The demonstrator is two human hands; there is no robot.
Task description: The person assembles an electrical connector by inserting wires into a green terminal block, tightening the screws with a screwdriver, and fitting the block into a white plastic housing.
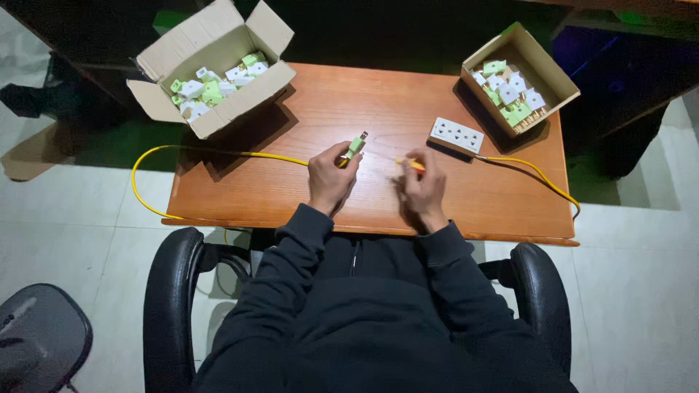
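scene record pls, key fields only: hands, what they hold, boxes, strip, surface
left hand: holds green plug on yellow cable
right hand: holds small yellow tool, type unclear
left box: open cardboard, green and white plugs, table's far left corner
right box: open cardboard, same kind of plugs, far right
socket strip: white, lying beside right box, own yellow lead running right
surface: wooden table

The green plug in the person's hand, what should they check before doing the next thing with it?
1. Left hand grips green plug: ok.
2. Right hand holds small yellow tool: ok.
3. Tool tip touching the plug: not ok, they are apart.
4. Yellow cable runs to the plug: ok.
5. White socket strip has nothing plugged in: ok.
6. Plug's pins straight: cannot tell.
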